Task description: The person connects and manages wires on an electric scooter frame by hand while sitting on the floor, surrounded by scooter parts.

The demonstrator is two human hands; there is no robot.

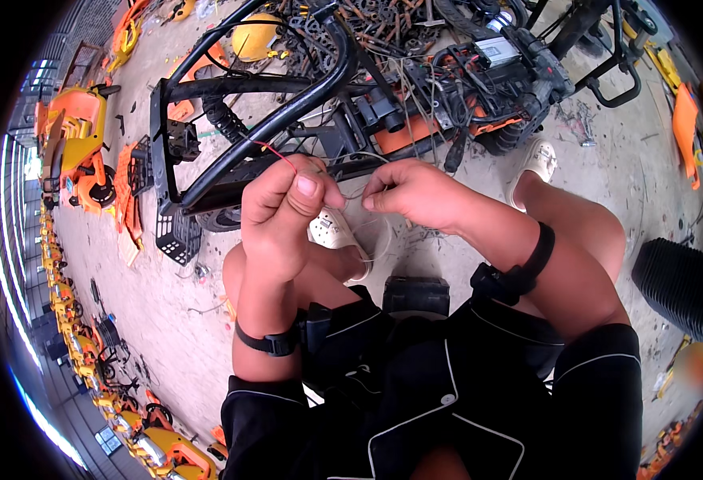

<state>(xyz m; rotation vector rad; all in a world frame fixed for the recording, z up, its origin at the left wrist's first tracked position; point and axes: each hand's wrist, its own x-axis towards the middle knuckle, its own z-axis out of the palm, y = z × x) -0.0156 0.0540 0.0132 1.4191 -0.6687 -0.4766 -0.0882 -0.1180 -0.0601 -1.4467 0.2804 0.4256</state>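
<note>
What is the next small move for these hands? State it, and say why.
Probably ease the right hand gently away from the left hand to straighten the thin pale wire: it curves between the pinching hands, while the left grips a red wire.

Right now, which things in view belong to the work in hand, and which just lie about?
Work:
- red wire, pinched in left hand
- thin pale strand at right hand
- probably black frame

Lying about, apparently:
- metal parts heap
- yellow dome
- orange panel
</note>
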